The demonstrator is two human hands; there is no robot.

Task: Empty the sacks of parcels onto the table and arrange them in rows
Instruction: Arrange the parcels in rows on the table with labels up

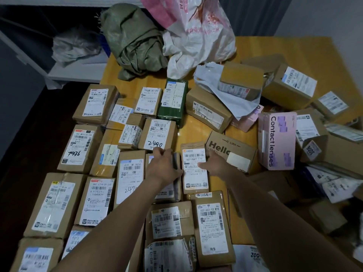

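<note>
Brown parcels with white labels lie in rows over the left half of the yellow table (198, 124). My left hand (163, 166) rests on a brown parcel (172, 190) in the middle row, fingers curled over its far edge and thumb at its right side. My right hand (214, 165) holds the right side of the parcel labelled 507-P802 (193, 173), thumb on its label. The two parcels lie side by side, touching. A crumpled green sack (135, 42) and a white-and-pink sack (196, 34) lie at the table's far edge.
Unsorted parcels are heaped on the right: a "Hello" carton (222, 147), a pink "Contact lenses" box (278, 140), several brown boxes and grey mailer bags. A dark green parcel (173, 103) lies mid-table. A white shelf (74, 72) stands beyond the table's left.
</note>
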